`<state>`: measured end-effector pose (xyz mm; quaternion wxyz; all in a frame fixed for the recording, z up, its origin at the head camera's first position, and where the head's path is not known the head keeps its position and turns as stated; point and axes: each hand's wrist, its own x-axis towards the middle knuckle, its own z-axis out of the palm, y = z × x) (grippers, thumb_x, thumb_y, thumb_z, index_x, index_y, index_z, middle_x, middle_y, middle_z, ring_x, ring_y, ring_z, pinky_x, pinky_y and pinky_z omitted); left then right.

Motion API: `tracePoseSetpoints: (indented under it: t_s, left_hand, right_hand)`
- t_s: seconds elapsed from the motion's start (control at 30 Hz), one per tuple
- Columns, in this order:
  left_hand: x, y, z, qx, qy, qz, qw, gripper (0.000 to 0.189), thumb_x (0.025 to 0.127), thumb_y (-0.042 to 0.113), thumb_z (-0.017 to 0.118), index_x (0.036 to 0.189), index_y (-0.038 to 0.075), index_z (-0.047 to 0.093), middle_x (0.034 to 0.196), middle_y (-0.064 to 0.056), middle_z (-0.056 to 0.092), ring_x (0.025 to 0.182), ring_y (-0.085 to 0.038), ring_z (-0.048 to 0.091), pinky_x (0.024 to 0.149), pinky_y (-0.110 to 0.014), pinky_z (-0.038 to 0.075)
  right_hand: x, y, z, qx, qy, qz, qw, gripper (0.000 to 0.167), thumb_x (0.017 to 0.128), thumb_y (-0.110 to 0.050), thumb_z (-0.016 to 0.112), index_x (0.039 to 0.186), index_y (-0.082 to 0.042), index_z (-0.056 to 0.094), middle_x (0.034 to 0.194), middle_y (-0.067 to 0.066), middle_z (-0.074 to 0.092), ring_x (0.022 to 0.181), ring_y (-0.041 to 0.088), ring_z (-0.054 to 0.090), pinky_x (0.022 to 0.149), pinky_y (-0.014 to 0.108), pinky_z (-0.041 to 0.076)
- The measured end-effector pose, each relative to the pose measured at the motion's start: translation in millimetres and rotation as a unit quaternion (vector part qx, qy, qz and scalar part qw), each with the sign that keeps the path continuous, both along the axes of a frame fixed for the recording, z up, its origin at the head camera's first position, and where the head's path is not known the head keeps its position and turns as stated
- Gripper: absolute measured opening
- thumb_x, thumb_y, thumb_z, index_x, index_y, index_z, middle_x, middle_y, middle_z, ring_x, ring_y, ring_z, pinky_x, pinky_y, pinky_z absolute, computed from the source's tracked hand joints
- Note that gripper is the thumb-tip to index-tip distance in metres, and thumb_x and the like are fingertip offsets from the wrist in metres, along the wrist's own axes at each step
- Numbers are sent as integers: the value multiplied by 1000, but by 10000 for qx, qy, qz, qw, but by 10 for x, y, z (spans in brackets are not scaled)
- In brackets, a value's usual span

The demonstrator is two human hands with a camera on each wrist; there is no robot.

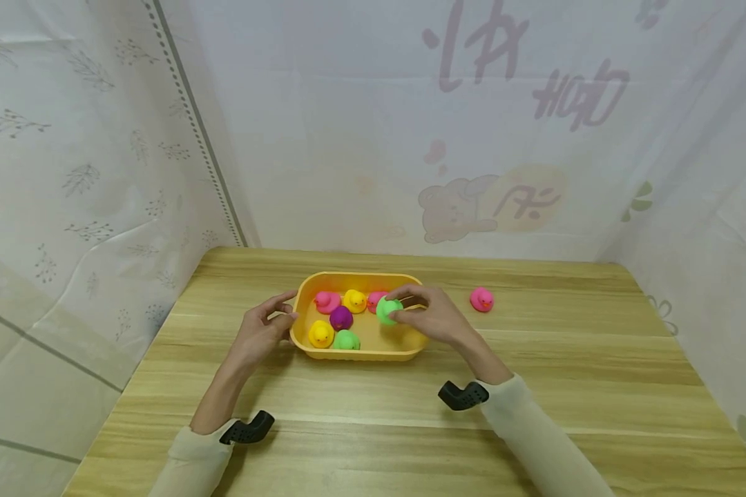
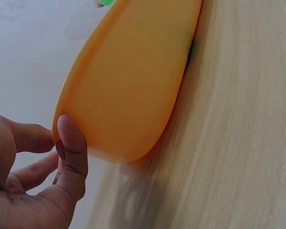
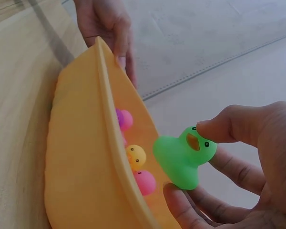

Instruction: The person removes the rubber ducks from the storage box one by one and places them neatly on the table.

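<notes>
A green rubber duck (image 3: 183,157) is pinched between the thumb and fingers of my right hand (image 1: 438,316). It is held over the right half of a yellow plastic basin (image 1: 373,356), above the rim in the right wrist view. At the basin's left end, my left hand (image 1: 262,331) grips the rim with thumb and fingers; the left wrist view shows the thumb (image 2: 72,138) against the outer wall. Inside lie several rubber ducks, among them a purple duck (image 1: 341,318), a yellow duck (image 1: 320,335) and another green duck (image 1: 347,339). A pink duck (image 1: 376,301) is partly hidden behind the held one.
One pink duck (image 1: 481,299) sits on the wooden table (image 1: 360,428) to the right of the basin. Patterned cloth curtains (image 1: 323,138) hang behind the table and at both sides. Each wrist carries a black camera mount (image 1: 463,395).
</notes>
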<state>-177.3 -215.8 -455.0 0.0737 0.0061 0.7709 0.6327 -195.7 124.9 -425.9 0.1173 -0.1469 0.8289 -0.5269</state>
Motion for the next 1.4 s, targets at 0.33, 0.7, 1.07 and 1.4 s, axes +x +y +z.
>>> tracePoseSetpoints:
  t_s: [0.33, 0.7, 1.07, 1.4]
  left_hand:
    - [1, -1, 28, -35, -23, -22, 10000, 50, 103, 8, 55, 153, 5, 46, 118, -18, 48, 77, -20, 69, 71, -26, 62]
    - [-14, 9, 4, 70, -6, -1, 10000, 50, 103, 6, 55, 152, 4, 47, 115, -15, 49, 75, -16, 67, 71, -28, 63]
    - [-25, 23, 19, 47, -44, -25, 10000, 50, 103, 7, 55, 152, 4, 46, 117, -16, 49, 77, -21, 69, 73, -30, 63]
    - [13, -4, 11, 25, -74, 14, 10000, 50, 103, 8, 56, 152, 5, 47, 117, -17, 48, 76, -20, 67, 71, -28, 62]
  right_hand:
    - [-15, 158, 3, -24, 135, -186, 9997, 27, 91, -28, 77, 118, -23, 74, 121, 1, 71, 112, 24, 66, 90, 36, 59]
    - [-59, 388, 40, -338, 62, -408, 9986, 32, 93, -25, 76, 124, -16, 72, 124, 9, 69, 115, 29, 65, 93, 37, 59]
    - [-77, 669, 87, -33, 179, -794, 9967, 35, 94, -35, 75, 125, -21, 71, 126, 5, 70, 116, 28, 64, 99, 52, 56]
    - [-92, 895, 69, 44, 240, -967, 9950, 37, 95, -34, 74, 127, -17, 70, 128, 11, 70, 110, 24, 65, 95, 39, 54]
